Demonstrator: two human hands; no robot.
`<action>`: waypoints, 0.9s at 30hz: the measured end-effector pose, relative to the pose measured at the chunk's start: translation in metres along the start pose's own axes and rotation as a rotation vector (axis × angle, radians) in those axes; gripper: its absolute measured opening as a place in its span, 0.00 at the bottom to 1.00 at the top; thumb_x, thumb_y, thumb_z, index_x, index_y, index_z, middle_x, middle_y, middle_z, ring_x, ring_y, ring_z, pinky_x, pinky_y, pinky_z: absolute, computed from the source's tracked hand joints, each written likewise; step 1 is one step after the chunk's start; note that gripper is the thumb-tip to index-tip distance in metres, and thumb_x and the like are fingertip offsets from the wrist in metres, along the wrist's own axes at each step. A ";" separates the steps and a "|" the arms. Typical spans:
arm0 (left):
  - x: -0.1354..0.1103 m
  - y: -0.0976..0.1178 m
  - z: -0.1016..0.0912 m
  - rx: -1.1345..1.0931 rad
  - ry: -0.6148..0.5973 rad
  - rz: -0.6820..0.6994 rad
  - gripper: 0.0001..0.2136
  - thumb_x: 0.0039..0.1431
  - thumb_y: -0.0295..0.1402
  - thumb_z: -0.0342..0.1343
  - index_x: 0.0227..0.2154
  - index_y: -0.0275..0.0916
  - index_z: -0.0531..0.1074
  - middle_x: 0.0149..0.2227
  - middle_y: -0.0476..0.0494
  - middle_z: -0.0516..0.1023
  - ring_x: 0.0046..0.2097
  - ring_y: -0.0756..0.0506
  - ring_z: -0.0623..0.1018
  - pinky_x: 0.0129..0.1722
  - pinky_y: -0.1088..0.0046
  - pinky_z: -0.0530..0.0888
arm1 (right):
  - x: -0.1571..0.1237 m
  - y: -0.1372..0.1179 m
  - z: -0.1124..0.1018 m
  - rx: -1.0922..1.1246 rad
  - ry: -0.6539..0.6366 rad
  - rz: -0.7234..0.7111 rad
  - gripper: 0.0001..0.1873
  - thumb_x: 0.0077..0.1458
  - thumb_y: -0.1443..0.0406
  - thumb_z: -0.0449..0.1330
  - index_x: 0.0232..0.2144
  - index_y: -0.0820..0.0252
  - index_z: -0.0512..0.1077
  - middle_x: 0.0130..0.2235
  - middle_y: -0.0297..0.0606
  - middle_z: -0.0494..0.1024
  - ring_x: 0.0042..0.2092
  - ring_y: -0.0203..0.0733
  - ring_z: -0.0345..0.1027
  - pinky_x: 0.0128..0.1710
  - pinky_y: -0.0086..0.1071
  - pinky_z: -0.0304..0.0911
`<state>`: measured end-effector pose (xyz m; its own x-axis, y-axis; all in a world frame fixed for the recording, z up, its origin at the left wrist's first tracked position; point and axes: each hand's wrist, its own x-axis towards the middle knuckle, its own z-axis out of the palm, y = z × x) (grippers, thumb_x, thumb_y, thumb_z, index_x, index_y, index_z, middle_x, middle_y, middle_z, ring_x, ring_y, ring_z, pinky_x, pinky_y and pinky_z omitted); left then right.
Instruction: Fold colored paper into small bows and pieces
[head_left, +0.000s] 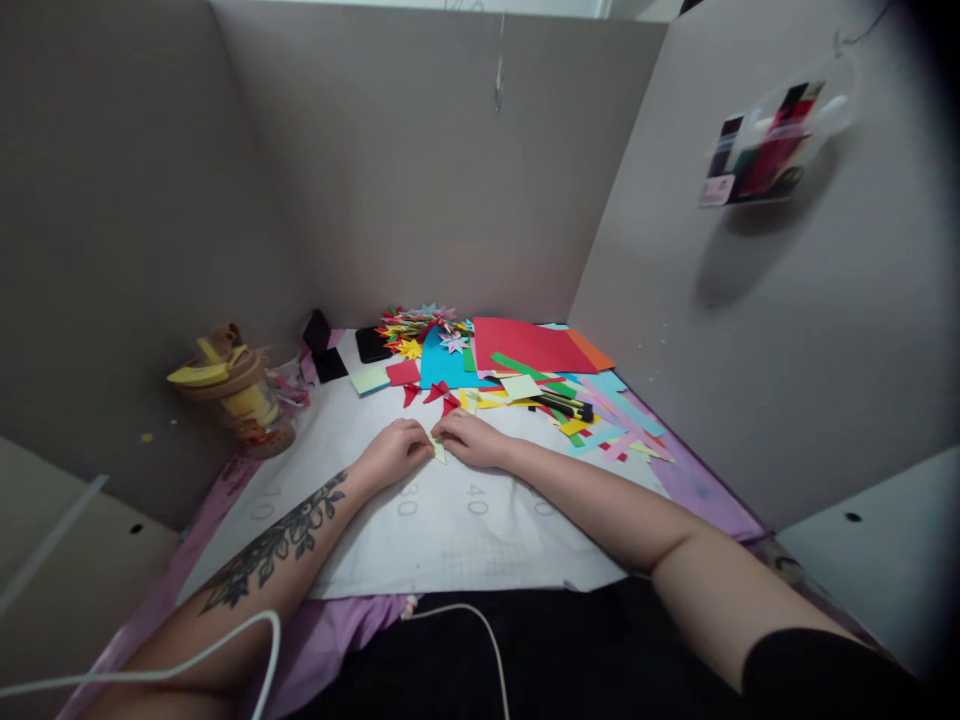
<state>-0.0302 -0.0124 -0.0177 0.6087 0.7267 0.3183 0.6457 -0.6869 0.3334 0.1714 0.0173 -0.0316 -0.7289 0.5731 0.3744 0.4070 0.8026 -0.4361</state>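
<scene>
Between my two hands is a small pale yellow-green piece of folded paper [438, 452], low over the white sheet with printed numbers. My left hand [395, 450] pinches its left side with the fingers closed. From the right, my right hand [471, 438] grips the same piece near its top, fingers bent together. Part of the paper is hidden behind the fingertips. Just beyond the hands lie several small red folded paper pieces [436, 392]. A pad of pale square notes [370, 381] is to their left, and a loose pale square [520, 387] to their right.
Paper stars [410, 348] are heaped at the back by a large red sheet [532, 345] and a blue sheet [442, 362]. A black-and-yellow cutter [566, 405] lies among paper strips at right. A pot-like container [247, 400] stands left. Grey panels enclose the table; a white cable [274, 640] crosses the front.
</scene>
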 end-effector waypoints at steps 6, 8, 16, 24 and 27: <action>0.000 0.002 -0.001 0.073 0.018 0.031 0.06 0.56 0.31 0.53 0.30 0.38 0.74 0.35 0.44 0.76 0.40 0.46 0.72 0.42 0.69 0.67 | 0.014 0.008 0.007 -0.082 -0.009 -0.031 0.11 0.49 0.72 0.53 0.37 0.61 0.71 0.37 0.40 0.71 0.42 0.43 0.60 0.45 0.37 0.57; -0.001 0.002 -0.002 0.095 -0.004 0.091 0.06 0.57 0.29 0.52 0.31 0.39 0.75 0.36 0.45 0.77 0.41 0.46 0.72 0.43 0.69 0.67 | 0.012 0.008 0.005 -0.085 -0.008 -0.008 0.10 0.49 0.72 0.54 0.35 0.61 0.71 0.35 0.39 0.71 0.40 0.42 0.60 0.43 0.36 0.57; -0.012 0.000 -0.012 0.091 -0.205 0.229 0.15 0.58 0.23 0.46 0.41 0.42 0.75 0.46 0.45 0.76 0.47 0.47 0.74 0.49 0.71 0.68 | 0.006 0.011 0.001 -0.050 -0.026 0.054 0.03 0.48 0.69 0.57 0.28 0.61 0.71 0.32 0.37 0.71 0.37 0.39 0.59 0.42 0.33 0.55; -0.022 0.023 -0.009 0.198 -0.201 0.168 0.20 0.53 0.19 0.45 0.47 0.39 0.70 0.48 0.42 0.74 0.50 0.45 0.72 0.49 0.68 0.70 | 0.013 0.006 0.008 -0.111 -0.021 0.203 0.06 0.51 0.68 0.56 0.25 0.61 0.72 0.32 0.38 0.69 0.38 0.41 0.58 0.42 0.33 0.55; -0.025 0.029 -0.008 0.225 -0.208 0.165 0.20 0.53 0.19 0.45 0.48 0.37 0.68 0.48 0.40 0.73 0.50 0.44 0.72 0.50 0.67 0.69 | 0.012 0.005 0.008 -0.105 -0.022 0.188 0.06 0.50 0.67 0.56 0.25 0.61 0.72 0.33 0.38 0.69 0.38 0.41 0.57 0.42 0.34 0.54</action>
<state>-0.0305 -0.0500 -0.0086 0.7797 0.6065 0.1558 0.6018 -0.7945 0.0814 0.1609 0.0272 -0.0358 -0.6465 0.7114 0.2758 0.5909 0.6955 -0.4088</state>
